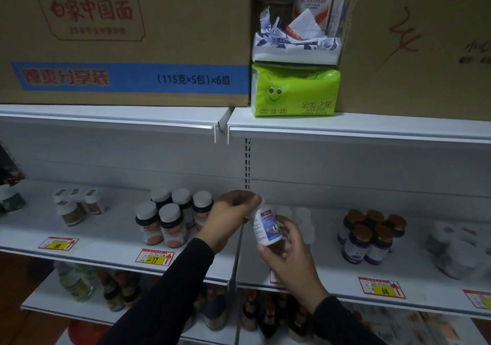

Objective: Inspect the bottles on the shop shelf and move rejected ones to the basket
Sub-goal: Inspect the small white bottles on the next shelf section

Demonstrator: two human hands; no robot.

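A small white bottle [266, 227] with a blue-printed label is held upright in front of the middle shelf [326, 270]. My left hand [228, 217] grips its cap from above. My right hand [289, 254] holds its lower body from the right and below. Behind it on the shelf stand more white bottles [303, 222], partly hidden. To the left is a group of dark bottles with white caps [170, 219]. To the right is a group of dark bottles with brown caps [372, 235]. No basket is in view.
Small pale bottles [77, 206] stand at the shelf's left, blurred white containers [459, 251] at its right. Price tags [155, 257] line the front edge. Cardboard boxes [125, 38] and a green tissue pack [295, 92] fill the top shelf. Sauce bottles [119, 291] stand on the lower shelf.
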